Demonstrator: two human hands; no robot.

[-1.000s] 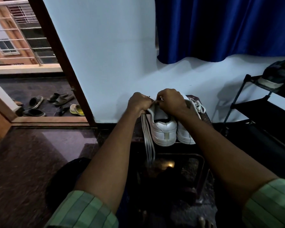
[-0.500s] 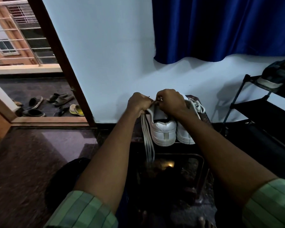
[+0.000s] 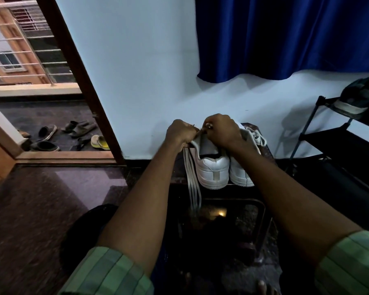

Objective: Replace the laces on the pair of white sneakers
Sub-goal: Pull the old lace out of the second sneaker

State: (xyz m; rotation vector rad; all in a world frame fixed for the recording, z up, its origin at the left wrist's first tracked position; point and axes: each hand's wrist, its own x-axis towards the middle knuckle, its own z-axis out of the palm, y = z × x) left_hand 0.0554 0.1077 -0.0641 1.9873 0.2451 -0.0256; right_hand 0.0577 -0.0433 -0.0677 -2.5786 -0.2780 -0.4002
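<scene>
Almost nothing has moved since the earlier frames: both hands stay at the tongue of the left sneaker, and the view has only drifted slightly.

Two white sneakers stand side by side, heels toward the camera, on a dark stand (image 3: 262,206) against the wall, close to its near edge. Left sneaker (image 3: 212,170): no lace visible in it. Right sneaker (image 3: 241,174): one white lace (image 3: 257,138) threaded at its top.

Left hand (image 3: 180,133): fingers curled, gripping a bundle of flat white laces (image 3: 192,177); about four strands hang down past the stand's near edge, just left of the left sneaker. Right hand (image 3: 219,130): fingers curled over the sneaker's opening, pinching something small between itself and the left hand; lace tip or tongue, cannot tell.

Elsewhere: one blue curtain (image 3: 285,35) above, one black rack (image 3: 339,141) at right with one dark shoe (image 3: 360,96) on top. Sandals (image 3: 79,128) lie beyond the open doorway; count unclear.
</scene>
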